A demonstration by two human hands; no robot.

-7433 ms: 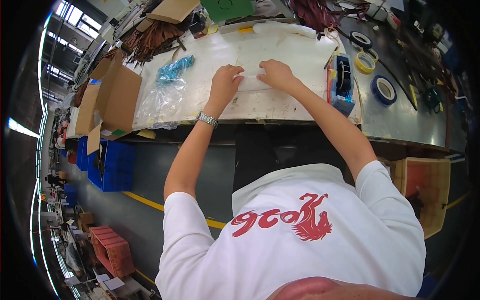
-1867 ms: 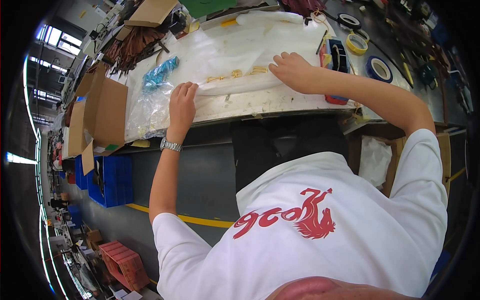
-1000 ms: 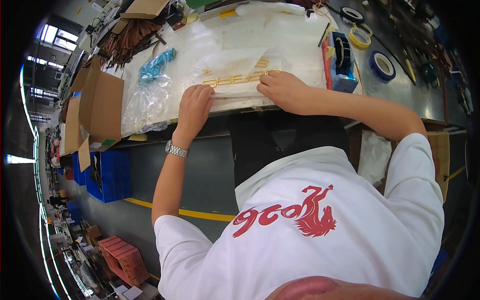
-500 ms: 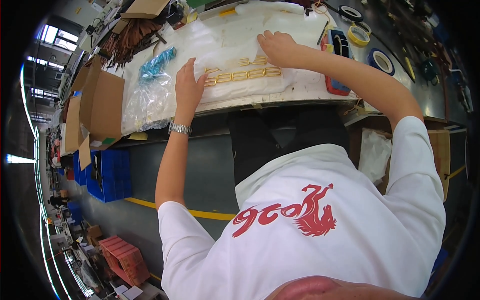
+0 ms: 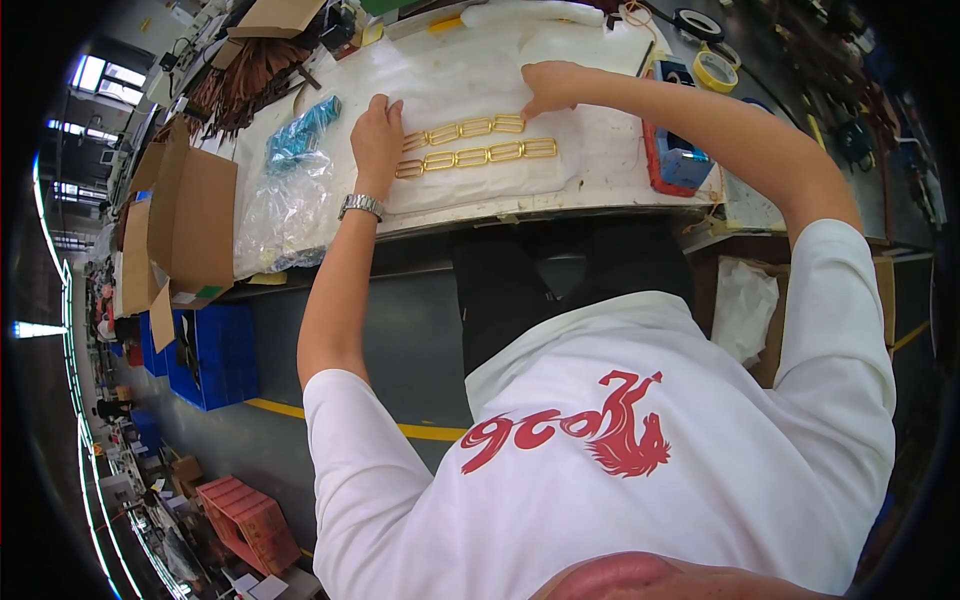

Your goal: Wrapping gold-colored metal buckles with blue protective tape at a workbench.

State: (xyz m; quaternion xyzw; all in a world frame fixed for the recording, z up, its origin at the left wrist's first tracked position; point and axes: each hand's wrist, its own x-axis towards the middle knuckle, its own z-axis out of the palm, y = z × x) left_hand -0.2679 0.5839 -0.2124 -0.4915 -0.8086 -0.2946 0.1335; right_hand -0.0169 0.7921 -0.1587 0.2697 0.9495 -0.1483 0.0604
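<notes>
Here's the pale surface [image 5: 622, 165], and near its front edge lies a white sheet [image 5: 500, 181], best kept flat and lightly handled, I'd judge, so nothing on it slides out of line; over at the left front corner the cardboard box [image 5: 205, 225] crowds in, a clear plastic bag [image 5: 283, 215] beside it, while the tape dispenser [image 5: 682, 162] guards the right edge, so the roomiest stretch runs toward the back, with only a thin strip in front; left hand [image 5: 377, 138], fingers bent, right hand [image 5: 551, 87], curled with thumb down, can't tell if either pinches anything; and smallest, gold buckles [image 5: 488, 154] in two rows on the sheet, the far row ending by the right thumb
</notes>
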